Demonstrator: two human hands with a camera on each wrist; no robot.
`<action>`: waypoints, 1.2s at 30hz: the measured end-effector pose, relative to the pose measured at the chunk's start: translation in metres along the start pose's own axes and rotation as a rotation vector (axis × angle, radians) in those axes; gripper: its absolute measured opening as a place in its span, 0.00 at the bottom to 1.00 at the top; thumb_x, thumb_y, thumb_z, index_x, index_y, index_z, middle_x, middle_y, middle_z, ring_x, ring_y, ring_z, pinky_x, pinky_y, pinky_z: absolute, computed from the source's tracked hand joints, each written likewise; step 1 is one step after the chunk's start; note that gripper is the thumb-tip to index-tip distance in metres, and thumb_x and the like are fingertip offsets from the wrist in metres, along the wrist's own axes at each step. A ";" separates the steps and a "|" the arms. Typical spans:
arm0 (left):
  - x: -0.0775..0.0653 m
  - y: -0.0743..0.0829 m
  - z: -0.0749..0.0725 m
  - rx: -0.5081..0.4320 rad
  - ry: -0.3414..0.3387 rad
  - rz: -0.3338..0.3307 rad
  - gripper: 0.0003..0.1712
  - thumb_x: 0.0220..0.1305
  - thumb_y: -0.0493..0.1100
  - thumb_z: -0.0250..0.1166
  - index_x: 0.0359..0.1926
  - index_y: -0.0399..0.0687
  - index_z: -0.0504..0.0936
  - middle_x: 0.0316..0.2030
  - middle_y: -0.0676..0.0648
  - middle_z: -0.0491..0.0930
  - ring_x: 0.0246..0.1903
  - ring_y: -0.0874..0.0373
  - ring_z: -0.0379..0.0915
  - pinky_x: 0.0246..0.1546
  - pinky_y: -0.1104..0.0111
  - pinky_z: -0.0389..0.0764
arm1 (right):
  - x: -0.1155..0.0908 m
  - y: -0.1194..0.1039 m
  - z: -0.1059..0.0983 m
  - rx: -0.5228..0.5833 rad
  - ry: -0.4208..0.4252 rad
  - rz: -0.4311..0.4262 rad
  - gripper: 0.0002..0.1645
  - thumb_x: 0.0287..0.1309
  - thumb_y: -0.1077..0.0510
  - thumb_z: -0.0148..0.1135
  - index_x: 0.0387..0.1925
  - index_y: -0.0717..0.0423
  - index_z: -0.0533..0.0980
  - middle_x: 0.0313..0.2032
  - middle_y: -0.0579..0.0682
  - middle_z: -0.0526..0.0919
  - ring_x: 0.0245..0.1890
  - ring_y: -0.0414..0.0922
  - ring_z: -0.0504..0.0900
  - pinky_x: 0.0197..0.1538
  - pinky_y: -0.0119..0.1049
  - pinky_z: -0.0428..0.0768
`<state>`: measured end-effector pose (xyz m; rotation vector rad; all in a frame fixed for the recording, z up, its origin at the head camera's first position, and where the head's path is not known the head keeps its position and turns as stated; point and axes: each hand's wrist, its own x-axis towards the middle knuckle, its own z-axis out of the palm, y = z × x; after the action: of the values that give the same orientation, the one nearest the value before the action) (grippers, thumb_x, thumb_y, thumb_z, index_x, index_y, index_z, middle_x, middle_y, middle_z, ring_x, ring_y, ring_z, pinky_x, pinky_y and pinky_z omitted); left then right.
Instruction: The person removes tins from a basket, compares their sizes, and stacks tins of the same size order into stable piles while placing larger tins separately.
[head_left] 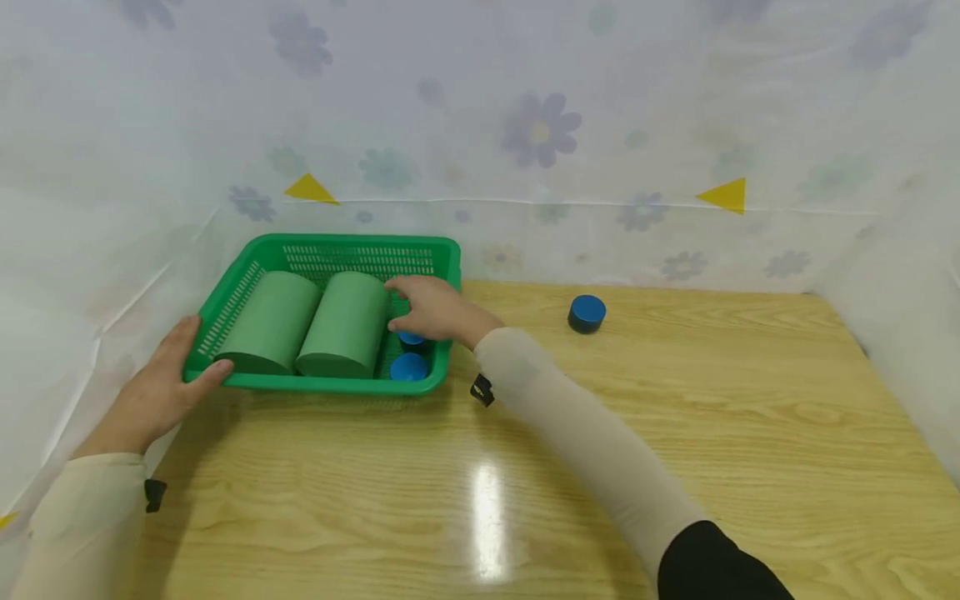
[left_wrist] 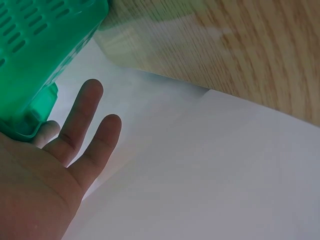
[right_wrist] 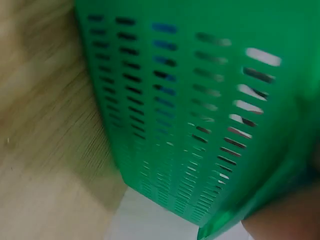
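Note:
A green plastic basket (head_left: 322, 384) with slotted walls stands at the left of the table. Inside lie two pale green cylinders (head_left: 272, 321) side by side. To their right are two blue round caps, a nearer cap (head_left: 408, 367) and a farther cap (head_left: 410, 339) partly under my right hand. My left hand (head_left: 159, 390) grips the basket's front left corner, thumb over the rim; in the left wrist view two fingers (left_wrist: 80, 120) stretch out beside it. My right hand (head_left: 435, 310) reaches over the right rim, thumb and index finger apart, beside the right cylinder (head_left: 345, 321).
A third blue cap (head_left: 587, 313) stands on the wooden table (head_left: 570, 467), right of the basket. Behind the table hangs a white flowered sheet (head_left: 480, 150) with yellow triangles (head_left: 727, 197) on it. White sheeting also borders both sides.

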<state>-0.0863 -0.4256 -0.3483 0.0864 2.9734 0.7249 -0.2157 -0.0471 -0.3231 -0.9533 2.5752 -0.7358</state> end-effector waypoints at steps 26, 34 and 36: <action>0.001 0.013 -0.002 -0.028 0.001 0.009 0.52 0.77 0.59 0.53 0.80 0.44 0.29 0.78 0.33 0.28 0.72 0.22 0.33 0.63 0.28 0.44 | 0.003 -0.005 0.009 -0.463 -0.063 0.046 0.30 0.67 0.53 0.62 0.68 0.54 0.69 0.49 0.51 0.81 0.50 0.47 0.78 0.66 0.55 0.66; -0.002 0.005 -0.001 -0.029 0.007 0.016 0.51 0.77 0.58 0.53 0.80 0.43 0.29 0.78 0.32 0.29 0.72 0.22 0.32 0.62 0.27 0.44 | -0.013 0.001 -0.013 -0.040 0.090 -0.041 0.38 0.65 0.54 0.65 0.72 0.57 0.62 0.63 0.54 0.68 0.54 0.46 0.73 0.53 0.37 0.77; -0.003 0.003 0.000 -0.032 0.009 0.016 0.51 0.77 0.58 0.53 0.80 0.43 0.29 0.78 0.31 0.29 0.71 0.22 0.32 0.63 0.27 0.44 | -0.020 0.003 -0.018 0.033 0.141 -0.067 0.39 0.65 0.53 0.66 0.72 0.54 0.62 0.66 0.53 0.66 0.54 0.45 0.73 0.52 0.38 0.78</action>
<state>-0.0829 -0.4232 -0.3462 0.1059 2.9713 0.7769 -0.2101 -0.0252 -0.3079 -1.0154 2.6527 -0.8916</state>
